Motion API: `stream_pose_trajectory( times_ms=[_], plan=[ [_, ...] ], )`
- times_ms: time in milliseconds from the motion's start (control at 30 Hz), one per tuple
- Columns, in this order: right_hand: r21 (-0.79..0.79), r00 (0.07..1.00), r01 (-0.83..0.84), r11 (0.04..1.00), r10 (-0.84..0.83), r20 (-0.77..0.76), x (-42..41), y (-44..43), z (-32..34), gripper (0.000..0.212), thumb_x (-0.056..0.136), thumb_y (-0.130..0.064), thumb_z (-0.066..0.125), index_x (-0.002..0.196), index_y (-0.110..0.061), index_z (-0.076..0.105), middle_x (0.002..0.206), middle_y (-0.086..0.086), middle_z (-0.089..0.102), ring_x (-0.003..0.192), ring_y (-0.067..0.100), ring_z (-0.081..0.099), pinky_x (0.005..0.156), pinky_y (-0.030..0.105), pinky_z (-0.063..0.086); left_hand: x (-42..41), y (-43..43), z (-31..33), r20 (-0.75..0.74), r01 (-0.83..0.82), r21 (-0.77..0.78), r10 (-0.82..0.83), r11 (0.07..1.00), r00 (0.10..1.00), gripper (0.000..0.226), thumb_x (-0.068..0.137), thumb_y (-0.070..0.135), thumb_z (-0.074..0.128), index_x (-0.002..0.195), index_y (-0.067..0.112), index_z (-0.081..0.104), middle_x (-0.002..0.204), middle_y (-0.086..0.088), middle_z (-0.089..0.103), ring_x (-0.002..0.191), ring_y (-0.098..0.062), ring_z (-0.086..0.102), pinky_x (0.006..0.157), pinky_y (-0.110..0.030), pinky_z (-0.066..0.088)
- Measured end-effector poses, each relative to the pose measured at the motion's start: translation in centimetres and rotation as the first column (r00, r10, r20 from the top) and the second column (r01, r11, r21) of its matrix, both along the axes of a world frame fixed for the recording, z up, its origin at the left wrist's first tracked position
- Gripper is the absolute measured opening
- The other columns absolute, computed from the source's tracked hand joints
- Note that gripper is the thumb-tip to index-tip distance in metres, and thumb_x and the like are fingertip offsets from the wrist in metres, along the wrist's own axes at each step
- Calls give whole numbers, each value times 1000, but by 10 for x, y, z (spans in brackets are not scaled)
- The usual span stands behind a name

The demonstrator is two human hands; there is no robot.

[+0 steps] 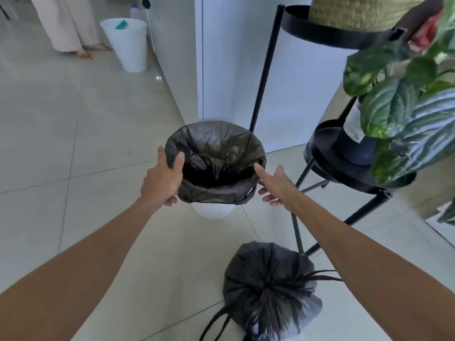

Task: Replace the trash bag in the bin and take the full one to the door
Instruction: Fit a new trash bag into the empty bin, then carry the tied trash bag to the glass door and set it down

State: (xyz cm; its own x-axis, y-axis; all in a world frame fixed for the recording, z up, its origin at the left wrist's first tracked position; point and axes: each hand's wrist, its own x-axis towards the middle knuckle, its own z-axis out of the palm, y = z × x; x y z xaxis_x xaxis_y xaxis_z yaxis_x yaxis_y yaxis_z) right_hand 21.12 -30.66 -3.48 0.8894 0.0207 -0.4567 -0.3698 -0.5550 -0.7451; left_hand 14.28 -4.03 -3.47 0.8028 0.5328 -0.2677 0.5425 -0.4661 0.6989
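Underfoot, glossy pale tiled floor [61, 134] beneath white bin [212, 210].

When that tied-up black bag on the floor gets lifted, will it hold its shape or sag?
The tied bag will probably sag: its thin plastic is gathered into wrinkles at the knot. It looks bulging and full, so likely weighty. The drawstring loops should give a grip.

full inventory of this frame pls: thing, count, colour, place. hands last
new trash bag: 1, black, lining the near bin, folded over its rim
bin: 1, white, centre floor, mostly covered by the bag
full trash bag: 1, black, tied shut, floor in the near foreground
second bin: 1, white, far left by the wall
plant stand: 1, black, right
plant: 1, green, on the stand
bystander's legs: 1 pair, pale trousers, top left
left hand: gripping bag at rim
right hand: open, beside rim
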Motion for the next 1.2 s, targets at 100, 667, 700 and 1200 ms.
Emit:
stream_pose_trajectory(
  times_ms=[100,667,700,1200],
  plan=[
    [-76,997,-79,994,80,7,-37,-26,12,90,86,-72,50,155,-24,17,103,10,69,68,20,64,52,27,49,-29,-14,6,28,0,165,-5,986,1000,82,90,72,36,156,39,2,93,-14,73,57,-32,73,68,-46,64],
    [-556,887,-389,735,461,-12,-235,-122,56,46,96,-25,58,139,-10,52,141,12,54,128,31,50,102,36,43,-204,-165,14,-37,603,179,-608,777,793,15,91,24,67,99,14,76,100,-8,74,97,-28,69,88,-37,55],
    [-557,885,-382,737,465,8,-243,-124,54,43,95,-22,58,136,-9,55,138,13,57,124,31,52,101,36,45,-209,-167,12,-46,605,188,-608,774,792,13,91,23,67,95,14,76,97,-7,75,95,-28,69,86,-36,55],
    [-741,793,-369,561,606,65,-215,-141,-18,40,96,-16,55,135,-11,49,133,7,54,124,27,52,108,36,38,-202,-192,-59,-312,604,262,-527,752,791,32,89,37,68,113,15,62,114,-7,67,104,-31,64,80,-37,53]
  ],
)
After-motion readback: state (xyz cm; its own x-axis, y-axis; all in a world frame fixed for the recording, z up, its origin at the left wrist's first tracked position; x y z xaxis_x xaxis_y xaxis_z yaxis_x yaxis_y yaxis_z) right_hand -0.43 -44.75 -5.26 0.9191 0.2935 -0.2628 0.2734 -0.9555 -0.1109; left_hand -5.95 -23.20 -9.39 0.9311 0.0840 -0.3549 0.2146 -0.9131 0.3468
